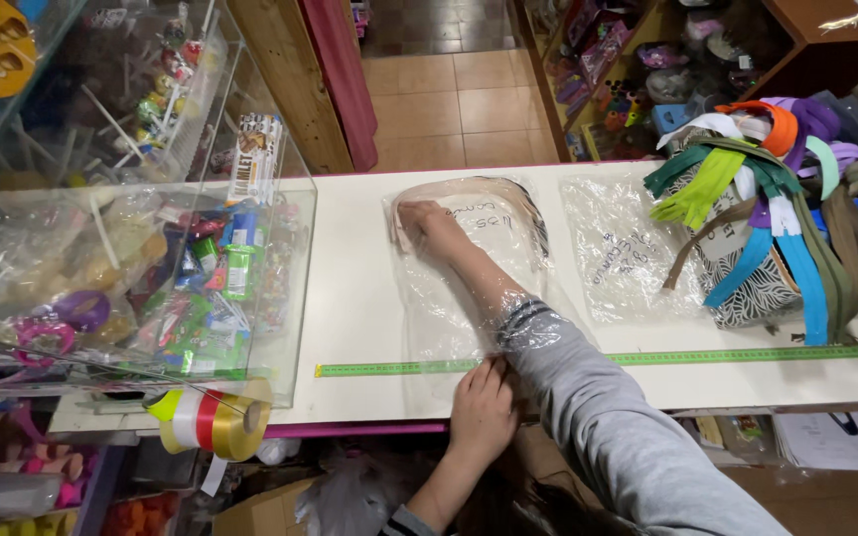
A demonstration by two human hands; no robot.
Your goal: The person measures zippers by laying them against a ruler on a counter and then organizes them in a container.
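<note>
A long clear plastic bag lies on the white counter, its mouth at the near edge. My right hand is pushed deep inside the bag, the grey sleeve in up to the forearm. Its fingers close on a bundle of beige zippers curled at the bag's far end. My left hand pinches the bag's open edge at the front of the counter, right beside the sleeve.
A second clear bag lies flat to the right. Beyond it a patterned box is draped with several coloured zippers. A green measuring tape runs along the counter front. A clear display case of toys and ribbon rolls stand at left.
</note>
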